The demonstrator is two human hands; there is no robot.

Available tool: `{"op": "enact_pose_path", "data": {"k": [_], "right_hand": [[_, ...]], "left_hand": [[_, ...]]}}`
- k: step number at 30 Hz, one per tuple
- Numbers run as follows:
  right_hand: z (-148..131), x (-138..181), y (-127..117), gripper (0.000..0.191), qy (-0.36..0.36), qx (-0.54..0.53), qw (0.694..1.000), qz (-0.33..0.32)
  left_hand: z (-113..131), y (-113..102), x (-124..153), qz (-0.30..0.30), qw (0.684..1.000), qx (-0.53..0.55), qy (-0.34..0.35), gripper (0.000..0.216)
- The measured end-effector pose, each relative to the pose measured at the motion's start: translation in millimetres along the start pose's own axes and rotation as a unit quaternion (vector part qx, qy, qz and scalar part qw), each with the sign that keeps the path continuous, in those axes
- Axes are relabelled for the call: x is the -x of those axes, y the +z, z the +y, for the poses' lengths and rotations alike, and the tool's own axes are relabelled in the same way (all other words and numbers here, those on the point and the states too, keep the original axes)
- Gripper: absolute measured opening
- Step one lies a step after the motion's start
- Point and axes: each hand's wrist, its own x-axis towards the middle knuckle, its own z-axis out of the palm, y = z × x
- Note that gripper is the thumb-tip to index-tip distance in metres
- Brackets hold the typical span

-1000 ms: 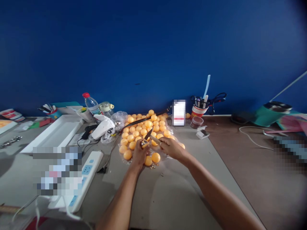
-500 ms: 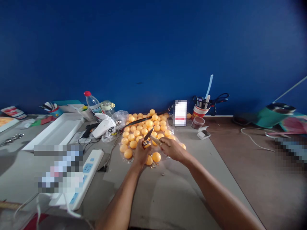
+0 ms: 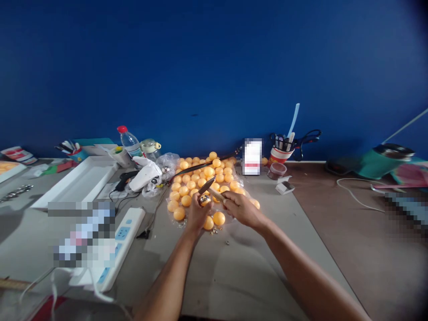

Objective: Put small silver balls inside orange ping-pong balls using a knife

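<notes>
My left hand [image 3: 198, 215] is closed around a small orange ball with shiny metal pieces [image 3: 205, 200] on its upper side. In my right hand [image 3: 241, 207] is a small hammer [image 3: 216, 192], gripped by its wooden handle. Its dark, narrow head lies across the top of the ball, close to my left fingers; whether it touches the ball I cannot tell. Many plain orange balls [image 3: 185, 200] spread out in clear plastic behind and around both hands. Just below my left hand are two loose orange balls [image 3: 219, 218] and small metal bits [image 3: 215, 230].
To the left are a white power strip [image 3: 122, 247], a white tray [image 3: 75, 185], a glue gun [image 3: 125, 182] and a water bottle [image 3: 129, 141]. A pixelated upright panel [image 3: 252, 156], a cup of tools [image 3: 280, 155] and a small box [image 3: 285, 187] stand to the right.
Both hands keep their grips in nearly the same place. The ball in my left hand shows more of its metal-studded side. The view has shifted very slightly.
</notes>
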Motion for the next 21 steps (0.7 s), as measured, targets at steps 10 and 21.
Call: {"op": "enact_pose_path", "data": {"k": [10,21], "right_hand": [[7.1,-3.0,1.0,0.02,0.019,0.038,0.999,-0.023],[2.9,-1.2,1.6,0.019,0.017,0.034,0.999,-0.024]], "left_hand": [[-5.1,-0.5,-1.0,0.003,1.0,-0.002,0.029,0.039],[-2.6,-1.7,-0.7,0.005,1.0,0.02,0.02,0.04]]}}
